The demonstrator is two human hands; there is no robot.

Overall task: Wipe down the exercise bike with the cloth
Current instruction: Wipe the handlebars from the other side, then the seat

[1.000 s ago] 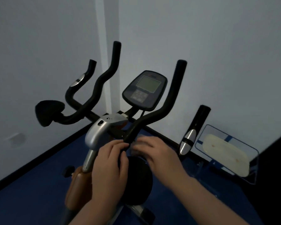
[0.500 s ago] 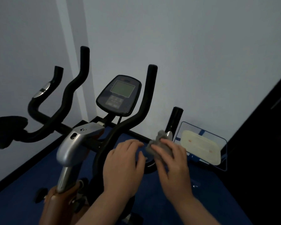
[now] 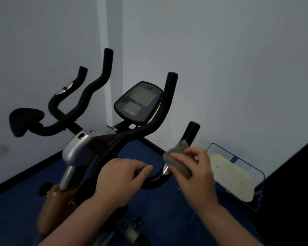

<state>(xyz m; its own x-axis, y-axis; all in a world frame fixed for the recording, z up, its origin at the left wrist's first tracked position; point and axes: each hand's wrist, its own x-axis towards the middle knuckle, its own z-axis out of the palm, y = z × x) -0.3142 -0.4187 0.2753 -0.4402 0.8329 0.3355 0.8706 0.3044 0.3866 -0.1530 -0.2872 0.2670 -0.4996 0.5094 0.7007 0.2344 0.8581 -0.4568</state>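
— Where is the cloth (image 3: 179,161)?

— The grey cloth is bunched up in the right hand (image 3: 194,172), whose grip is clenched around it, fingers curled over the top. It is pressed against the lower right handlebar (image 3: 191,133) of the exercise bike (image 3: 82,150), right at the metal sensor plate (image 3: 166,169) where that bar bends. A tuft of the cloth sticks up beside the black foam of the bar.

— And the left hand (image 3: 119,180)?

— It rests on the curved black bar just left of the cloth, fingers bent over the tube and pointing towards the right hand. Its grip looks closed on that bar, though the underside of the fingers is hidden. The two hands are near each other but apart.

— What else does the head view show?

— The console (image 3: 138,102) sits between the two tall inner handlebars, its pale screen facing the person. A silver housing (image 3: 80,148) caps the stem below it, with a brownish frame part (image 3: 51,208) further down. A black pad (image 3: 24,120) ends the bar on the far left. The bike stands on a blue floor (image 3: 16,215) in a corner of pale walls (image 3: 220,68). Beside the right hand, against the wall, lies a blue-edged clear tray (image 3: 256,174) holding a cream-coloured pad (image 3: 231,178).
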